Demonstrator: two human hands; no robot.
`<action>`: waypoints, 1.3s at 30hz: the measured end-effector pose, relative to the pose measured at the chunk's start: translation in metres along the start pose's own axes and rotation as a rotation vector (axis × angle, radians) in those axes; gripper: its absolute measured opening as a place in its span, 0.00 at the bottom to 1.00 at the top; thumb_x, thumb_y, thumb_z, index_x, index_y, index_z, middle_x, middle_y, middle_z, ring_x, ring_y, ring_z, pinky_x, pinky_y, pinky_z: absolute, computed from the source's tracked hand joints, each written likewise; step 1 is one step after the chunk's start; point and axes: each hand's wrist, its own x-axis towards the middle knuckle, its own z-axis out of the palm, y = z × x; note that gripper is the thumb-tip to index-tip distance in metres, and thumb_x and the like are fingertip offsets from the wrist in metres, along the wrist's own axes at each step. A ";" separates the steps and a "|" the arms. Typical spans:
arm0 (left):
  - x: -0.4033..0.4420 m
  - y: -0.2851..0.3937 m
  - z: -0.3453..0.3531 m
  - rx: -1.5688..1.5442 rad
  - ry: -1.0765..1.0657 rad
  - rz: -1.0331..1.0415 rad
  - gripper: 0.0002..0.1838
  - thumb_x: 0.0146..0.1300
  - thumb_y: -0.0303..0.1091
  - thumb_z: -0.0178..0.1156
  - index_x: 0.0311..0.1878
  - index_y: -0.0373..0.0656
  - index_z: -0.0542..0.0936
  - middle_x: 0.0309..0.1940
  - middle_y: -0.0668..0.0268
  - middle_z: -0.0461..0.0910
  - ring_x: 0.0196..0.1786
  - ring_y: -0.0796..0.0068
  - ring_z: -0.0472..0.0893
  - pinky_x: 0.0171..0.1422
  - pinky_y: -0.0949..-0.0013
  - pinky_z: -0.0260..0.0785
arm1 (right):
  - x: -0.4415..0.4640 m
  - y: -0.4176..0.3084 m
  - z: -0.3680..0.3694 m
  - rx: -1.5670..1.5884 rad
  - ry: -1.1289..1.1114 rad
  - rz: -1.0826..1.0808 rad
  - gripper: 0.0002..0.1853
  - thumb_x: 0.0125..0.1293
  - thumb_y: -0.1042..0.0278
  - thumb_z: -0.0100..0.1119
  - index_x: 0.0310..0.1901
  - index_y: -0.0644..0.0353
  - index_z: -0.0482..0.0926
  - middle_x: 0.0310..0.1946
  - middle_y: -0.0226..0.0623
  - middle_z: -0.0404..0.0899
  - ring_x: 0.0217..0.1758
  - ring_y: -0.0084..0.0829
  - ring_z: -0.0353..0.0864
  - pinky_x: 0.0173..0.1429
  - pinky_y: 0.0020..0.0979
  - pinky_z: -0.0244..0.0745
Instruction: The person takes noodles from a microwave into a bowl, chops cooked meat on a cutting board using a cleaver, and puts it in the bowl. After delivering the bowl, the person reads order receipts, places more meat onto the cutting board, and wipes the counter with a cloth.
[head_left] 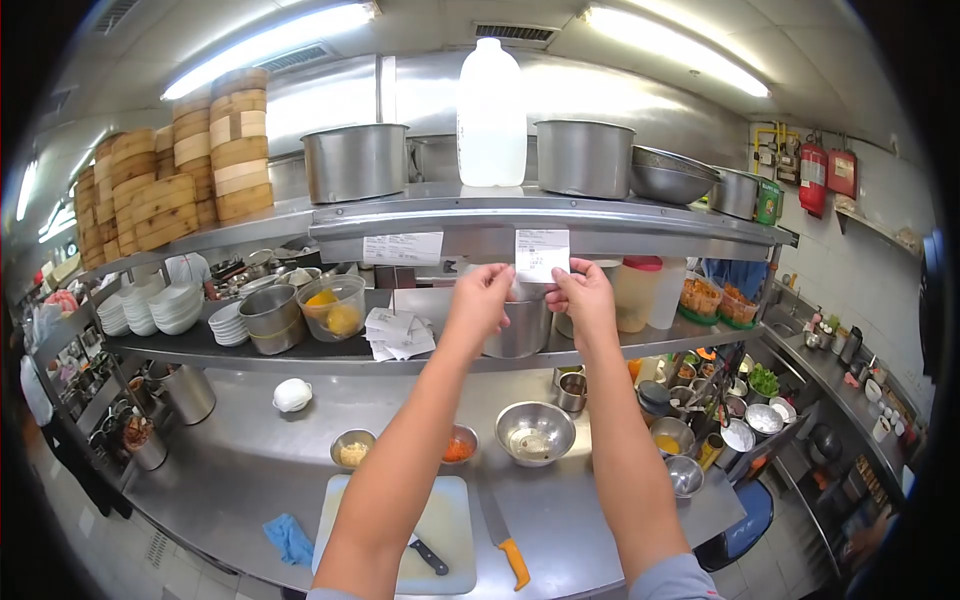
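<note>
A printed order slip (541, 250) is held up in front of the steel shelf's edge. My right hand (584, 300) pinches its lower right corner between thumb and finger. My left hand (482, 298) is closed at the slip's lower left edge, fingertips against the paper. Another printed slip (402, 249) hangs from the same shelf edge to the left. Below it, a bunch of paper slips (396, 334) sits on a spike. A steel pot (518, 328) stands partly hidden behind my hands.
Below are a cutting board (452, 520) with a black-handled knife (430, 556), a yellow-handled knife (510, 556), a blue cloth (288, 540) and a steel bowl (535, 433). Bamboo steamers (240, 150), a white jug (491, 120) and pots line the upper shelf.
</note>
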 end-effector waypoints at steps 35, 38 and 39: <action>0.009 -0.017 0.059 0.484 0.201 0.332 0.17 0.68 0.40 0.62 0.43 0.32 0.86 0.31 0.46 0.87 0.31 0.51 0.86 0.40 0.54 0.77 | -0.015 -0.023 0.000 -0.366 0.052 -0.223 0.41 0.63 0.77 0.68 0.78 0.61 0.64 0.42 0.45 0.90 0.43 0.33 0.90 0.51 0.35 0.83; 0.009 -0.028 0.057 0.379 0.253 0.345 0.16 0.68 0.39 0.63 0.43 0.31 0.87 0.28 0.48 0.86 0.29 0.55 0.86 0.38 0.56 0.76 | -0.016 -0.029 -0.002 -0.463 0.050 -0.183 0.42 0.63 0.77 0.68 0.79 0.58 0.61 0.40 0.43 0.88 0.43 0.35 0.90 0.50 0.36 0.83; 0.009 -0.029 0.055 0.379 0.270 0.373 0.16 0.68 0.38 0.64 0.43 0.31 0.87 0.27 0.48 0.86 0.28 0.56 0.85 0.37 0.57 0.76 | -0.017 -0.029 -0.001 -0.466 0.051 -0.180 0.42 0.63 0.77 0.68 0.79 0.58 0.61 0.40 0.43 0.88 0.43 0.35 0.90 0.50 0.36 0.83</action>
